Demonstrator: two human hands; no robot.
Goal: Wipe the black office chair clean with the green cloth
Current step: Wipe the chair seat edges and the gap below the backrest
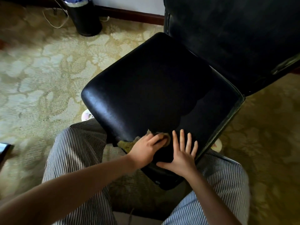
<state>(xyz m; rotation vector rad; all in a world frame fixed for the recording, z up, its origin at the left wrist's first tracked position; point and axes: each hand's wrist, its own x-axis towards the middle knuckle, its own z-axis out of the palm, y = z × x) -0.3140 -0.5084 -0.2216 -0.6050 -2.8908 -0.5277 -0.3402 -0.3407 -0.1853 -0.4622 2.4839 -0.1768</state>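
The black office chair point(162, 88) stands on a patterned carpet point(40, 70), its seat turned so 1 corner points toward the person and its backrest rising at the upper right. The green cloth point(128, 144) lies bunched on the seat near that near corner, along the near-left edge, with part of it hanging over the edge.

The left hand point(146, 150) presses down on the cloth, its fingers point(158, 139) curled over the bunched fabric and gripping it against the seat. The right hand point(181, 157) lies flat on the seat just beside the left, palm down, its fingers point(182, 140) spread open and holding nothing; the thumb points toward the left hand.

Both forearms are bare. The person wears striped trousers point(78, 156), with the knees on either side of the seat's near corner, and a light slipper point(86, 116) shows beside the seat's left edge. A black waste bin point(84, 18) stands on the carpet by the wall at the upper left, with a pale cable point(55, 21) looped beside it.
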